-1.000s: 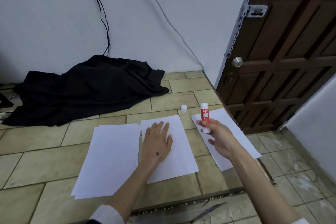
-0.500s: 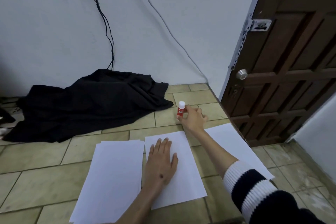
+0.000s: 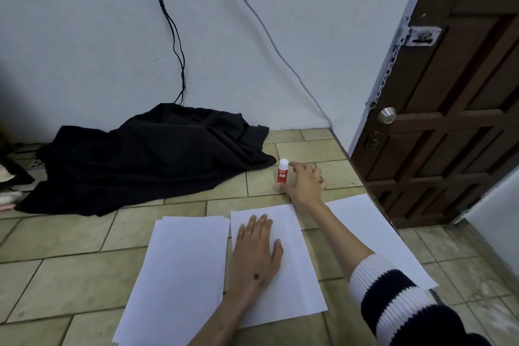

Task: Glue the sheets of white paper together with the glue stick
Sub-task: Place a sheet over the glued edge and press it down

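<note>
Currently your right hand [image 3: 304, 181] has its fingers curled round the capped glue stick [image 3: 282, 172], which stands upright on the floor tile beyond the sheets, while your left hand [image 3: 257, 250] lies flat, fingers spread, on the middle sheet [image 3: 297, 284]. Risk, as judged: a hasty release could topple the stick, and lifting the left palm could let the sheet slide. No containers are visible.
</note>
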